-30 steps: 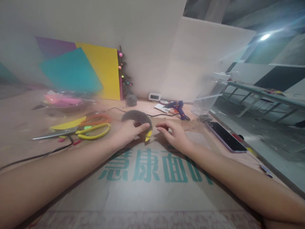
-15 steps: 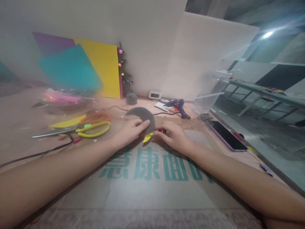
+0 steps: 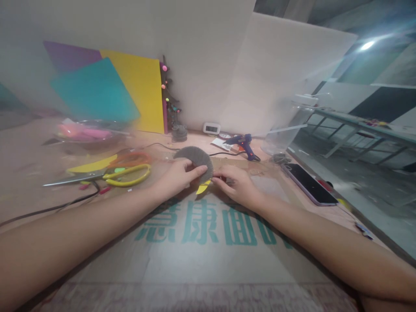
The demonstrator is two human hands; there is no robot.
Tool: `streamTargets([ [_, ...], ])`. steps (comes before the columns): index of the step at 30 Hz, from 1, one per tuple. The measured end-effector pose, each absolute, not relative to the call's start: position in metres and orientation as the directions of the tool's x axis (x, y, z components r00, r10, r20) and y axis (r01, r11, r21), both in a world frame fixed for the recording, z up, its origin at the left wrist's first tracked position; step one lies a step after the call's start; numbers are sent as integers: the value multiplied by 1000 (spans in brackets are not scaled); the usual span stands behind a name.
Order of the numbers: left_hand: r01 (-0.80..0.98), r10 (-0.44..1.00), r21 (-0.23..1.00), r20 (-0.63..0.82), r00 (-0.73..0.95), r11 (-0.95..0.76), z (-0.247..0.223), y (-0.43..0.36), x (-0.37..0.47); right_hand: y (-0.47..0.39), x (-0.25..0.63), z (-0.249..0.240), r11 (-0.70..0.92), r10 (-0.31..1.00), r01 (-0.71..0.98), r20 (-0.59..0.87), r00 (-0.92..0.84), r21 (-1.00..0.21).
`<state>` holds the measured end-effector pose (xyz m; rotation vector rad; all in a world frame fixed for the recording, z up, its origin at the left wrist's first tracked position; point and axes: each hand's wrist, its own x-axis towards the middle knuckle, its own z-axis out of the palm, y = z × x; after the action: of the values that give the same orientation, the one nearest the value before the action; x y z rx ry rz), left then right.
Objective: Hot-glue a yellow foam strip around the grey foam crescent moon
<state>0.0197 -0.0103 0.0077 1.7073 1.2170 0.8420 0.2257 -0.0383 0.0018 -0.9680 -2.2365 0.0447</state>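
A yellow crescent, mostly covered in fuzzy grey strands (image 3: 199, 157), is held just above the cardboard (image 3: 208, 264). Its bare yellow tip (image 3: 203, 187) points down toward me. My left hand (image 3: 178, 177) grips the crescent, thumb across its front and the other fingers behind. At the crescent's right edge, near the yellow tip, my right hand (image 3: 234, 182) has thumb and fingertips pinched together. What lies in that pinch is too small to make out. On the left, scissors with yellow handles (image 3: 128, 175) lie beside another yellow crescent piece (image 3: 93, 164).
A blue glue gun (image 3: 243, 145) stands behind my hands, its cord running left. To the right lies a phone (image 3: 310, 184). A small white clock (image 3: 211, 128), coloured sheets (image 3: 143, 91), a bulb-dotted ornament (image 3: 170, 99) and a clear bowl (image 3: 86, 131) are farther back.
The crescent and both hands have shifted very slightly to the right in view. The grip of each hand looks the same.
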Motion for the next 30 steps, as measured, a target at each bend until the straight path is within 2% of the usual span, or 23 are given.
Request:
streamTargets([
  [8,348,965,920,99,242,-182,-1,-3,18,-39,227,4,701,687,630,553,-471,-334],
  [12,217,968,958,140,208,-186,-8,4,17,-40,225,5,710,688,609,533,-492,-354],
  [15,105,968,986,101,229,-127,-10,5,17,-40,225,4,707,694,616,511,-508,-348],
  [18,-5,960,999,42,276,-42,-10,4,19,-40,226,3,708,698,614,479,-532,-350],
  [23,-332,876,942,112,469,58,-7,3,22,-40,225,4,714,689,618,489,-535,-329],
  [26,-373,824,915,91,560,152,-7,0,22,-39,224,5,708,694,632,474,-542,-313],
  [30,-365,820,914,67,569,179,-3,-5,21,-38,224,3,648,750,669,455,-480,-364],
])
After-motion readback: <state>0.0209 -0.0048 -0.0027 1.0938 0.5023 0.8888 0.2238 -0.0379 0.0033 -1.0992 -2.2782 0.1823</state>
